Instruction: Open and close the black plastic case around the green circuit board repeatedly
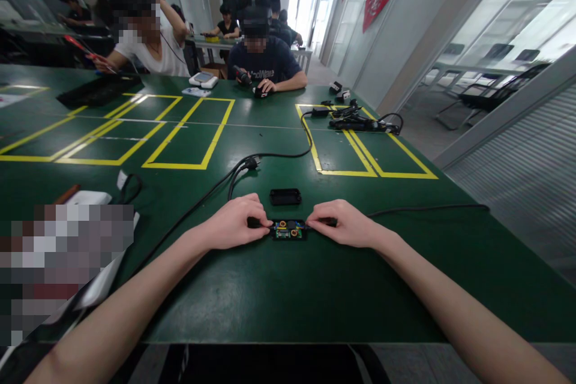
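An open black plastic case [276, 236] lies on the table before me with a circuit board [283, 233] in it. The board carries copper-wound ring coils and a few coloured wires. At the case's left end, my left hand [238, 221] pinches a black cable [257, 222] between thumb and fingers. My right hand [344, 223] is closed in a pinch on another black cable [332, 222] at the right end. The exact fingertip contact is partly hidden. Just beyond the case rests its separate black cover [285, 196], hollow side up.
A black cord with a plug [252, 162] lies across the green table [288, 300]. Bundled black cables [360, 123] sit at the far right, among yellow tape outlines. White items and a blurred patch are at left. Across the table, a person [265, 60] holds a tool; another sits left.
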